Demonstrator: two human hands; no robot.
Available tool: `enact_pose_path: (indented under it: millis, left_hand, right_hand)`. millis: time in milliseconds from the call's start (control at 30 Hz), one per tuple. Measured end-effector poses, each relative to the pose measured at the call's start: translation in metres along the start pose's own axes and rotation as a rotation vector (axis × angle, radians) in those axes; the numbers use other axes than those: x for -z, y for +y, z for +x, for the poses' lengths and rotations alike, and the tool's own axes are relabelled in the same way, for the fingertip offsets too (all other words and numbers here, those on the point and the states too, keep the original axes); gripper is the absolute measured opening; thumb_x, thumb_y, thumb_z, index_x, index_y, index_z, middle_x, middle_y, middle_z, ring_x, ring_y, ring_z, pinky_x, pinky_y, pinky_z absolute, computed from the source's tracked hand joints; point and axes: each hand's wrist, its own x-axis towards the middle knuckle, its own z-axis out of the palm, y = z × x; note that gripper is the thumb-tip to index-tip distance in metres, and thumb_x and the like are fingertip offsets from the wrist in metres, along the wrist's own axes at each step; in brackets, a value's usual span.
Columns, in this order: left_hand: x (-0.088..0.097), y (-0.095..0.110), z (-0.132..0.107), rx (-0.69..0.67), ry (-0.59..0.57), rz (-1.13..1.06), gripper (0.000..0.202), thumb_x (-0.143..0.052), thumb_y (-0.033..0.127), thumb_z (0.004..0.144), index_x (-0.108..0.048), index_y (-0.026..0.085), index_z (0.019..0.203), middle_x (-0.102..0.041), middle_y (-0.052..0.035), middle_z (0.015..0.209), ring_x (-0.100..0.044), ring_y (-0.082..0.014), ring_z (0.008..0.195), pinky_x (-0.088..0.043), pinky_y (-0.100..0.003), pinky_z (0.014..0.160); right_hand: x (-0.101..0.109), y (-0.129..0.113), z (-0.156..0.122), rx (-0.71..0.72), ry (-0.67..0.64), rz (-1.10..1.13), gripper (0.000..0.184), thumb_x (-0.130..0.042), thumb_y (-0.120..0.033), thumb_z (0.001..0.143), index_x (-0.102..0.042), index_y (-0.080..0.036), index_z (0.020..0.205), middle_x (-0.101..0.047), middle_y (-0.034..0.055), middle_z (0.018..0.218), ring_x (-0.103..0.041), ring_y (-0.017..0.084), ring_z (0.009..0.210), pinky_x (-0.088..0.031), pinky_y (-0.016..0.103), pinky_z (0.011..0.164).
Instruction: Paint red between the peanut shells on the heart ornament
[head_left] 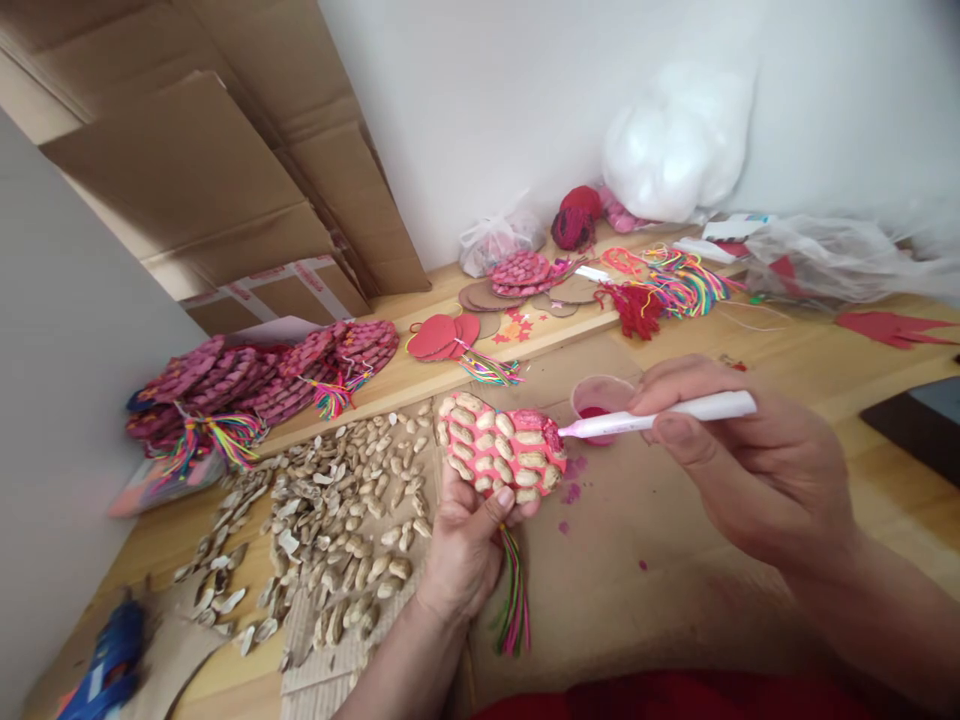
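Note:
My left hand (469, 545) grips a pink disc covered with peanut shells (499, 450), thumb on its lower edge; a colourful tassel (514, 595) hangs from it below the hand. My right hand (739, 465) pinches a white brush (660, 415) whose pink tip touches the disc's right edge, where the shells are painted pink. A small cup of pink paint (600, 402) stands just behind the brush tip, on a sheet of brown cardboard (637, 540) spotted with paint.
Loose peanut shells (330, 530) lie spread at left. Painted pink discs with tassels (255, 390) are piled behind them. Red cardboard circles (442, 335), coloured threads (675, 285), plastic bags (679, 140) and folded cartons (225, 180) line the wall. A blue tool (109, 660) lies at bottom left.

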Motion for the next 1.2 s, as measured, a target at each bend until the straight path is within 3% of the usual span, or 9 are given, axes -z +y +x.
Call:
enact_pose_path:
  millis: [400, 600, 1200]
  left_hand:
    - [0.0034, 0.0019, -0.0003, 0.050, -0.018, -0.065, 0.069, -0.084, 0.014, 0.078, -0.052, 0.032, 0.137, -0.069, -0.0025, 0.115, -0.069, -0.0143, 0.091, -0.064, -0.023, 0.075]
    - [0.0027, 0.0039, -0.0003, 0.093, -0.008, -0.109, 0.063, -0.085, 0.014, 0.077, -0.056, 0.029, 0.131, -0.071, -0.0012, 0.109, -0.070, -0.0126, 0.087, -0.064, -0.022, 0.075]
    - [0.0059, 0.0042, -0.0017, 0.133, -0.057, -0.115, 0.047, -0.086, 0.013, 0.076, -0.063, 0.024, 0.116, -0.070, 0.0001, 0.102, -0.069, -0.0102, 0.080, -0.064, -0.021, 0.071]
  right_hand:
    - [0.0026, -0.0002, -0.0059, 0.075, -0.043, -0.083, 0.027, -0.064, -0.009, 0.086, -0.070, -0.025, 0.107, -0.070, 0.0020, 0.096, -0.064, 0.018, 0.094, -0.054, 0.034, 0.085]
    - [0.0009, 0.0020, -0.0080, 0.099, -0.050, -0.082, 0.033, -0.065, -0.010, 0.083, -0.070, -0.030, 0.109, -0.071, 0.0013, 0.095, -0.064, 0.023, 0.096, -0.053, 0.042, 0.086]
    - [0.0015, -0.0017, -0.0046, 0.059, -0.017, -0.021, 0.026, -0.062, -0.010, 0.087, -0.070, -0.027, 0.106, -0.070, 0.0009, 0.095, -0.065, 0.017, 0.095, -0.057, 0.032, 0.084]
